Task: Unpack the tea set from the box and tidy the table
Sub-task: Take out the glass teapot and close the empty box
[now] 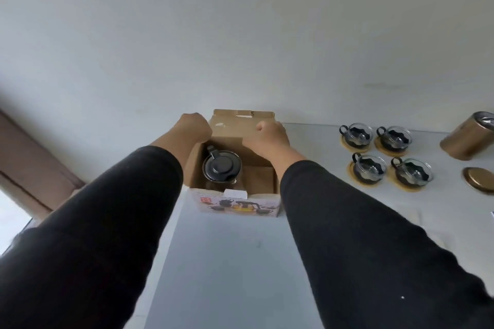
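Two black sleeves [107,235] fill the near part of the view, reaching forward over the pale counter [227,262] toward an open cardboard box [238,203] at centre. The box's near wall carries a printed picture of a tea set. Inside it, in the left compartment, a glass teapot [222,167] with a dark lid and handle stands upright; the compartment to its right shows only brown cardboard.

The left hand [193,127] sits at the box's 10 o'clock corner, fingers curled over the rim or flap there; whether it truly grips the cardboard cannot be told, since the fingertips are hidden. The right hand [270,136] is at about 1 o'clock on the box, fingers curled down onto the upright back flap [232,128], apparently holding it.

At 3 o'clock from the box, well apart from it, four glass cups [385,153] with dark holders stand in two rows, each on a round wooden coaster [406,185]. Farther right, at the frame's edge, a gold canister [467,139] lies tilted, and its gold lid [479,179] rests flat on the counter just below it.
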`<state>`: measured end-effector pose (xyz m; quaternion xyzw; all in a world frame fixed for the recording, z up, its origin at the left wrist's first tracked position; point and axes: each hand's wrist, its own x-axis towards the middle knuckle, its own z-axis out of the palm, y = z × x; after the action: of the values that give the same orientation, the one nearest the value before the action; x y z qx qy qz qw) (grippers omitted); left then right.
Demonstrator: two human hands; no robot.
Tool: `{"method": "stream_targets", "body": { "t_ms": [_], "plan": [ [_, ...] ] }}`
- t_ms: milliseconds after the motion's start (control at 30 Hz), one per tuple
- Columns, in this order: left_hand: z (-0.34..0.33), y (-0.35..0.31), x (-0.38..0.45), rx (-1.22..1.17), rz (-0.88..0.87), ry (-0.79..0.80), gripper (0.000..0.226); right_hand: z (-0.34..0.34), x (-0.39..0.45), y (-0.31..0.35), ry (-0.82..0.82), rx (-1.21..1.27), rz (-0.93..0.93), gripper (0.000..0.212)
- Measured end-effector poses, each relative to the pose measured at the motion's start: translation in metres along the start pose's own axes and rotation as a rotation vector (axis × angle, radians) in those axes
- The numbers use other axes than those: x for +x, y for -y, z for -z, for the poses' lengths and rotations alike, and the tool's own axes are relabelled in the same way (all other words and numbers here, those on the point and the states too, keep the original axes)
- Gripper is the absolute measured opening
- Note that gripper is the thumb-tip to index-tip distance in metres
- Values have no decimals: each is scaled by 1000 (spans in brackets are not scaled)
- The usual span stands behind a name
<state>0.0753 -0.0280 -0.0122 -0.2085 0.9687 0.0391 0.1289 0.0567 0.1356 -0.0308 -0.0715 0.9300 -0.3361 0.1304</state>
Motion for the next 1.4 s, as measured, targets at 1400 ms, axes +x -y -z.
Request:
{"method": "stream_targets", "body": {
  "t_ms": [1400],
  "plan": [
    [42, 13, 0, -203, -495, -138, 36, 26, -33, 50, 33, -181, 144, 79]
  ]
}}
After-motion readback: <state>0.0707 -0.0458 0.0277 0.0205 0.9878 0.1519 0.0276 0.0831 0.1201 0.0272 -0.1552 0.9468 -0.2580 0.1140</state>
